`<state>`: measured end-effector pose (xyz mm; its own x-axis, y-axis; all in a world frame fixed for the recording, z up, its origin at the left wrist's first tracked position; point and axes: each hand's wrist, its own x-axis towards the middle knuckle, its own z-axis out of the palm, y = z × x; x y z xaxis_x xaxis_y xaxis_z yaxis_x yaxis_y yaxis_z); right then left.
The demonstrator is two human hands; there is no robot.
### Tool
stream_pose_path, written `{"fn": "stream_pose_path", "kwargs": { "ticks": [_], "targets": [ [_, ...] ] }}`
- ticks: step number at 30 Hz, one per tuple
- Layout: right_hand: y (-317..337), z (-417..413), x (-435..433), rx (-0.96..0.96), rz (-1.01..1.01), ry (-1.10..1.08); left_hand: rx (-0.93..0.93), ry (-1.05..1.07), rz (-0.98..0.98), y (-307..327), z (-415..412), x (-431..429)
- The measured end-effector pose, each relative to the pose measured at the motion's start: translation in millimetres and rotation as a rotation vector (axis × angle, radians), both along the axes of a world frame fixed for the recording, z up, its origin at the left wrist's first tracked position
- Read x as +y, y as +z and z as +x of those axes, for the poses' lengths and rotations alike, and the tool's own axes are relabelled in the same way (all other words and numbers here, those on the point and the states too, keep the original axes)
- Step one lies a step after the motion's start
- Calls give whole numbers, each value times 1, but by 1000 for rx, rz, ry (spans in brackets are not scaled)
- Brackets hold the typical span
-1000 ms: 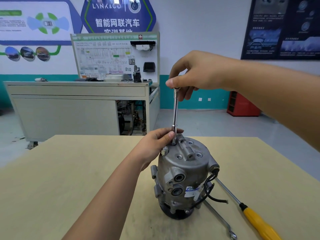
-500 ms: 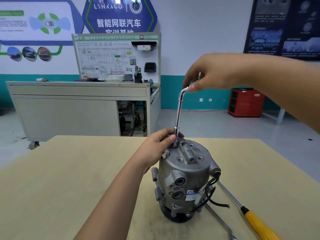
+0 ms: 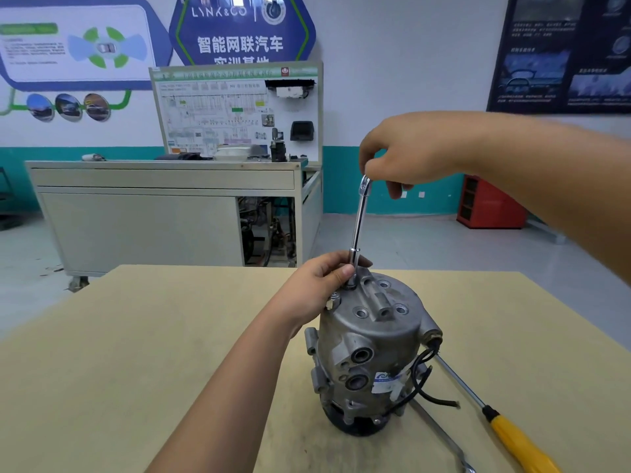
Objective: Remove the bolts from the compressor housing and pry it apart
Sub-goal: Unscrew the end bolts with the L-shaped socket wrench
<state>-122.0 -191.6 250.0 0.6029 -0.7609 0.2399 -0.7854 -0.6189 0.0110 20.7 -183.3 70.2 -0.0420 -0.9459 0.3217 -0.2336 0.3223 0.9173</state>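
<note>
**Q:** Quick one: what moved in the last second?

**A:** My right hand [image 3: 413, 155]. It has swung the bent top of the L-shaped socket wrench [image 3: 356, 230] from over the shaft out to the right. The shaft now tips a little right at the top. I read that as part of a turn on the bolt under the socket.

**Q:** Grips?

**A:** My right fingers are curled round the wrench's short arm, which is mostly hidden inside them. My left hand [image 3: 317, 285] hasn't shifted. Its thumb and fingers pinch the socket end, steadying it where it meets the top of the compressor housing [image 3: 372, 339].

**Q:** Where's the housing?

**A:** Upright on the table [image 3: 136, 353], same spot, with black wires trailing off its right side.

**Q:** Progress?

**A:** Early, I'd say. The housing is in one piece, no gap showing. One bolt [image 3: 333, 299] at the left rim stands proud beside my left hand and looks already backed out. The one under the socket is hidden, so I can't tell how far out it is. For the other recessed holes on top, I can't tell whether they hold bolts or are empty.

**Q:** Prying gear?

**A:** A yellow-handled screwdriver [image 3: 519, 445] and a flat metal tool [image 3: 444, 438] lie on the table just right of the housing, untouched. Prying waits until the bolts are out.
</note>
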Motion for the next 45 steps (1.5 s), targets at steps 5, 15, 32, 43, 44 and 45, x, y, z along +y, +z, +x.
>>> {"fn": "stream_pose_path", "kwargs": {
  "ticks": [5,15,32,43,44,45],
  "targets": [
    [-12,7,-7,-62,-153,27,21,13,-11,-1,-2,0],
    [-21,9,-7,-202,-91,68,-2,22,-22,-3,0,-1],
    [-9,1,-1,-153,-95,199,5,19,18,0,-3,1],
    [-9,-7,-2,-196,115,226,11,22,27,0,-3,3],
    [-10,-8,-4,-179,118,225,10,24,29,-1,-3,3],
    [-10,-10,-5,-167,125,227,12,26,31,-1,-4,3]
  ]
}}
